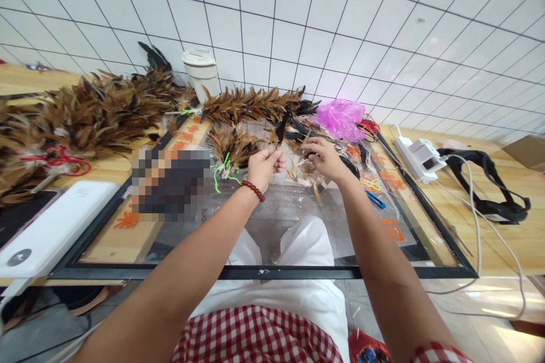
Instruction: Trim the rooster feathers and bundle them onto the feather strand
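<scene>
My left hand (263,169) is closed in a pinch around the base of a dark feather (281,128), which stands up from the fingertips. To its right, my right hand (326,157) reaches over loose brown and pale feathers (307,173), its fingers bent and apart. Its fingertips touch or hover just above the feathers; I cannot tell which. Left of my left hand lies a brown feather bunch (232,144) with bright green string (222,173) at its base. Behind both hands, a long brown feather bundle (251,105) stretches across the glass.
A black-framed glass panel (289,273) lies before me. Large feather bundles (102,105) and a white power bank (63,227) are left. A white lidded cup (201,74) and pink plastic bag (340,119) stand behind. Blue clippers (374,198), a power strip (415,153) and black headgear (489,187) are right.
</scene>
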A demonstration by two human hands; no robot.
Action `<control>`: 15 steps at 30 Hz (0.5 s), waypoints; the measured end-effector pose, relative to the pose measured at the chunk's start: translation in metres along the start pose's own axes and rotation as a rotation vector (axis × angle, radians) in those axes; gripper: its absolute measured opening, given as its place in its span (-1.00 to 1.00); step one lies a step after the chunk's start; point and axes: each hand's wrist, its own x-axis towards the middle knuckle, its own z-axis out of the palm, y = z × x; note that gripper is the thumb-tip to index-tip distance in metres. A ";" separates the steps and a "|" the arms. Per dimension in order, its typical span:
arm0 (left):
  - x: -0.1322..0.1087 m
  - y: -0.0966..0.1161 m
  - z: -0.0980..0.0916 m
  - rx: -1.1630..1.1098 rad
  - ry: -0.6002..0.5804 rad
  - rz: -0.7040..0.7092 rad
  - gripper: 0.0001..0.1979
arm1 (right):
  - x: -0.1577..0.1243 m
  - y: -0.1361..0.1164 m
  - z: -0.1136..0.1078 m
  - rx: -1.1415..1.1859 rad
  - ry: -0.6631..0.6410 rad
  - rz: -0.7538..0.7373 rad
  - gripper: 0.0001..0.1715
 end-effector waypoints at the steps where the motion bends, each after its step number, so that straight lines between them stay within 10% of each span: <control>1: 0.001 0.000 0.000 0.008 0.005 0.002 -0.90 | -0.001 0.004 0.000 0.027 -0.032 -0.022 -0.60; 15: 0.001 -0.005 0.001 0.138 0.029 0.047 -0.96 | 0.005 -0.029 0.008 -0.123 -0.001 -0.187 -0.73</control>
